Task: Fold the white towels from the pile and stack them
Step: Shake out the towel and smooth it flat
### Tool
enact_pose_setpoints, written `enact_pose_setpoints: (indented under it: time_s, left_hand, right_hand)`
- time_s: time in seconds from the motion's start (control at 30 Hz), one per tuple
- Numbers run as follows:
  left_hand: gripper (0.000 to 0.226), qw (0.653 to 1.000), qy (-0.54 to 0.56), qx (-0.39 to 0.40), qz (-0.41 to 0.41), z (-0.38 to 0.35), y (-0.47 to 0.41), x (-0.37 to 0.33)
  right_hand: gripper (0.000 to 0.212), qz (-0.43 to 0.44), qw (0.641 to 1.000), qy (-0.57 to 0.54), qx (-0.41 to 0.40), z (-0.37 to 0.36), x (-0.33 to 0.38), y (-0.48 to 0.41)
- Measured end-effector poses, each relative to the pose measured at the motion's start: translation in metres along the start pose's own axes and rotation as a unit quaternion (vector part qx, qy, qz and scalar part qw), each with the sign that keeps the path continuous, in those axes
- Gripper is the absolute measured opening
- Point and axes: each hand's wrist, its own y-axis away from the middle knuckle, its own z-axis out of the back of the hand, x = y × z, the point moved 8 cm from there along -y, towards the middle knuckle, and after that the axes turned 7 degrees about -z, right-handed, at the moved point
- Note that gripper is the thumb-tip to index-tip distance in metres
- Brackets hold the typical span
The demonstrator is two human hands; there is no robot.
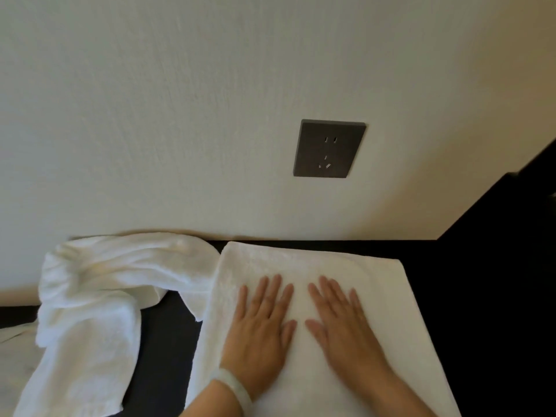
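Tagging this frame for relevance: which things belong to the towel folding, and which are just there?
Job:
- flat towel
- left hand and right hand, both pressing flat on it
- crumpled towel pile, to its left

Just there:
- wall socket
- dark table
- pale bracelet on the left wrist

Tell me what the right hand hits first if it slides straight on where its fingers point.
The right hand lies flat on the towel; going on, it would run off the towel's far edge and probably meet the wall first, below the socket.
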Motion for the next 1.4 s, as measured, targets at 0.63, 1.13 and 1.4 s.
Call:
enact_pose_setpoints:
  time_s: [0.63,1.13,1.4]
  left_hand:
    - [0.064,0.983,-0.039,0.093,0.154,-0.002,0.086,0.052]
    - [0.07,0.989,-0.017,0.053,0.138,-0.012,0.175,0.005]
    - [0.049,0.992,0.11,-0.052,-0.042,0.023,0.18,-0.067]
  right_hand:
    - [0.068,-0.302,0.947,0.077,0.072,0.017,-0.12,0.103]
    - [0.07,-0.26,0.965,0.019,0.023,0.003,-0.091,0.203]
    - [0.03,-0.085,0.986,-0.142,-0.02,0.037,-0.073,0.234]
